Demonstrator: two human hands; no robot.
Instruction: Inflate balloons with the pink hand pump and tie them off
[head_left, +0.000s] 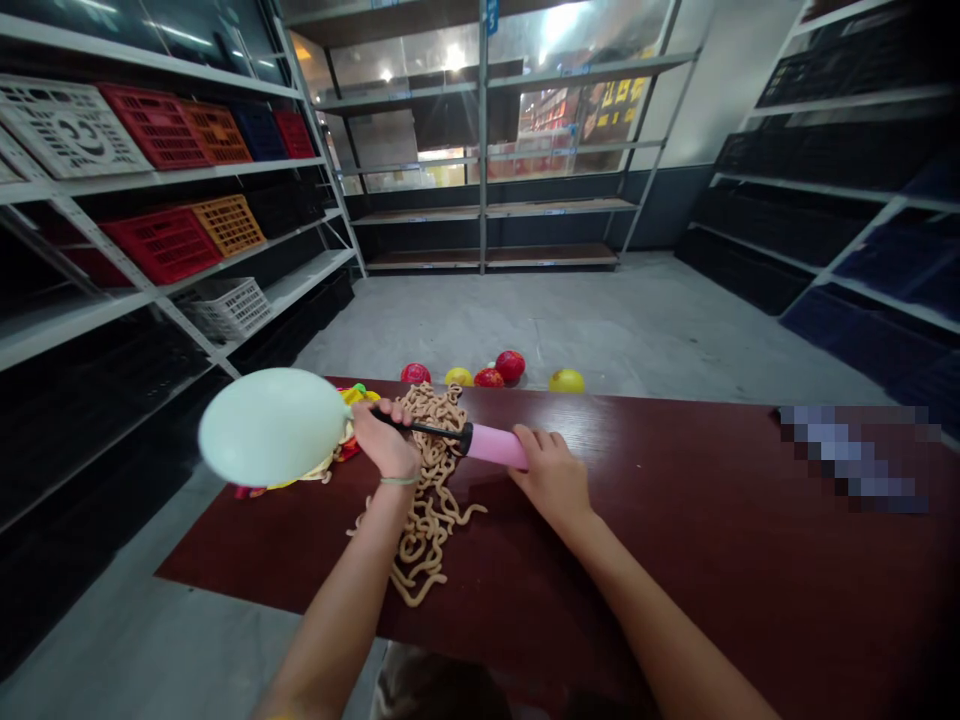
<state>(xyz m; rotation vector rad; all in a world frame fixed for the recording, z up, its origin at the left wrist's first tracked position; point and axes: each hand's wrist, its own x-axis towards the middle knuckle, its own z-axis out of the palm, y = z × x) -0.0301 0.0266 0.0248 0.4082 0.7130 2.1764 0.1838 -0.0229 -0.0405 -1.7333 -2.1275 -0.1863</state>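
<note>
Reddish-brown table, hands closed around pump

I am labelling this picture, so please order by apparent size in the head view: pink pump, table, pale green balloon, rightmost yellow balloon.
1. Table
2. Pale green balloon
3. Pink pump
4. Rightmost yellow balloon; farther away, so its real size is unsure.

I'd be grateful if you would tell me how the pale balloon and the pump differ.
Colour: the pale balloon is a whitish green, while the pump has a pink barrel and a black rod.
Shape: the pale balloon is a plump oval; the pump is long, straight and slimmer.
Hold: the pale balloon juts out past the left hand, while the pump spans from that hand to the right hand.
Shared: both meet at the left hand.
</note>
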